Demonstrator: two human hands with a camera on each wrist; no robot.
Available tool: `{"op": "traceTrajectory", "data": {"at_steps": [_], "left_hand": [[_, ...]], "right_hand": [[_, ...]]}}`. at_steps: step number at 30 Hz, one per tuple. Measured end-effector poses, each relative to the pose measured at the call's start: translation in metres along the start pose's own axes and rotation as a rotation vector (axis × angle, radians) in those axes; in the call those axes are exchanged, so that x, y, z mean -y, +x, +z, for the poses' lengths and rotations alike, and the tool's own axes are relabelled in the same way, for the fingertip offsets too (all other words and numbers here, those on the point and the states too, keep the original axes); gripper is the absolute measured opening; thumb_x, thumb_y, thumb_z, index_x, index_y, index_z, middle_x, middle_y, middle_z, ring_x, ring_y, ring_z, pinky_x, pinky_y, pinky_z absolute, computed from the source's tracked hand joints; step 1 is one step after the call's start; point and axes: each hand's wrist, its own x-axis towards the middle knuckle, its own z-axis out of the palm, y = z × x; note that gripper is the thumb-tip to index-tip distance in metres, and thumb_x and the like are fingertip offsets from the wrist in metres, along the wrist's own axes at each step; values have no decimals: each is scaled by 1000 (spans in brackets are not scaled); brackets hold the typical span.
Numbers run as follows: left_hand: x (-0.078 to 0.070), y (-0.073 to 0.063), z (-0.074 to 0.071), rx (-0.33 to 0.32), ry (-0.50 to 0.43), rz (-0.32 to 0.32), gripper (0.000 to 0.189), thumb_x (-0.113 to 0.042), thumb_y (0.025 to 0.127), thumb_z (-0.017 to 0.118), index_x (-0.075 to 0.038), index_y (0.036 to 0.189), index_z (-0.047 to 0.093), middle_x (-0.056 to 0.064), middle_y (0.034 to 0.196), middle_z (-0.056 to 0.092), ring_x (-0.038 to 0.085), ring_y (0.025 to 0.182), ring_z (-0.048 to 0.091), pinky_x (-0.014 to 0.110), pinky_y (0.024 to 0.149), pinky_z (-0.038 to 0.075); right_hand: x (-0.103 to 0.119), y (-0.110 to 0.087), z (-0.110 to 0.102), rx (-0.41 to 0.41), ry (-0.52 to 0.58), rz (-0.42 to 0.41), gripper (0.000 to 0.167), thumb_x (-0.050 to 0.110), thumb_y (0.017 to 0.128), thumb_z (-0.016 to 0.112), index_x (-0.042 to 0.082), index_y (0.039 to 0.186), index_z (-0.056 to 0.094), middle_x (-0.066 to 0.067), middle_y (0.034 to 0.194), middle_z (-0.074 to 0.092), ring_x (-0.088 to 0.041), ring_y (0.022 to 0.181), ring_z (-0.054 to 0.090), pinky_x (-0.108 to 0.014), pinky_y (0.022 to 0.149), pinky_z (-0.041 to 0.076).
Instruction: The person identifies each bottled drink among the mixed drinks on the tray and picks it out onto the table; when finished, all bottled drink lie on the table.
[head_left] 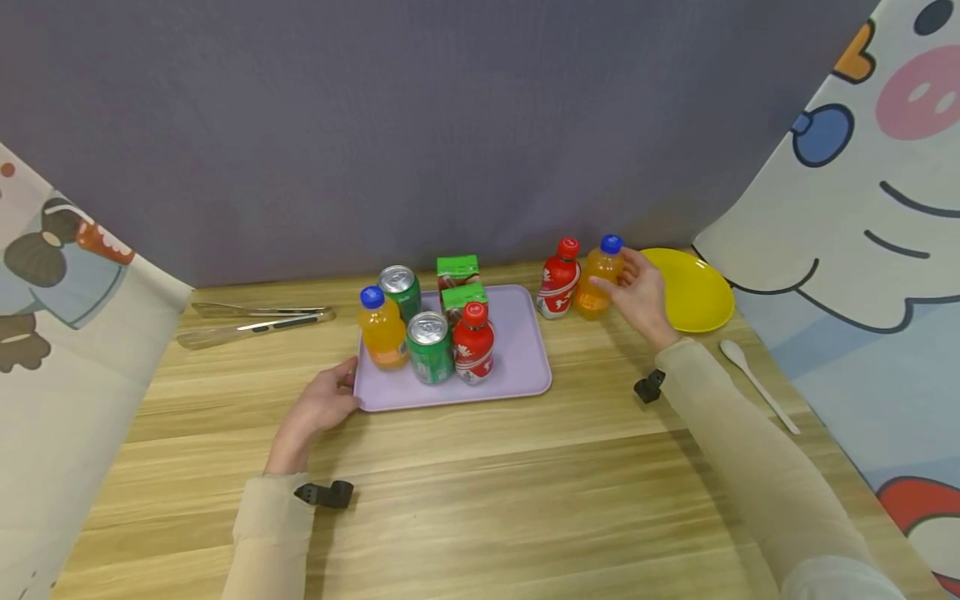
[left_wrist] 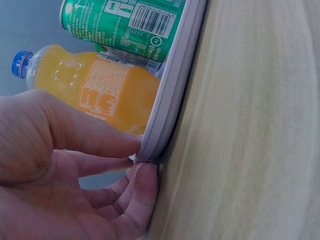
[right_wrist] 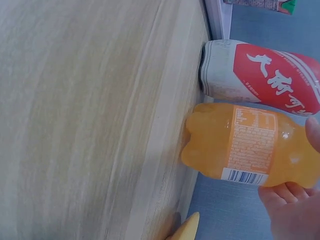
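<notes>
My left hand (head_left: 321, 404) pinches the front left corner of a lilac tray (head_left: 517, 350), thumb on the rim and fingertips at its underside in the left wrist view. The tray bears an orange drink bottle (head_left: 384, 335) with a blue cap, two green cans (head_left: 431, 358), two green-topped drink cartons (head_left: 459, 271) and a red bottle (head_left: 474, 346). Right of the tray, my right hand (head_left: 642, 298) grips a second orange drink bottle (right_wrist: 252, 145) around its upper part. It is upright; whether its base touches the table I cannot tell. Close beside it stands another red bottle (head_left: 557, 290).
Behind my right hand lies a yellow plate (head_left: 708, 304), with a white spoon (head_left: 757, 385) nearer the right edge. Metal tongs (head_left: 255, 327) lie left of the tray. A grey partition (head_left: 450, 142) closes off the back of the wooden table (head_left: 480, 508); printed cloths hang at both sides.
</notes>
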Motion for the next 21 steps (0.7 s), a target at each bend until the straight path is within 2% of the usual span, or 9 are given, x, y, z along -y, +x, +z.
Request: {"op": "traceTrajectory", "data": {"at_steps": [21], "left_hand": [[-1,-1,0,13,-4,-8,74,6,80,60,9,145,26,27,118,53,30,94,53,37,76,46]], "right_hand": [[-3,1,-2,21,25,47,72,15,79,78,-1,138,42,-21,131,53,-31,116,53,-36,95,42]]}}
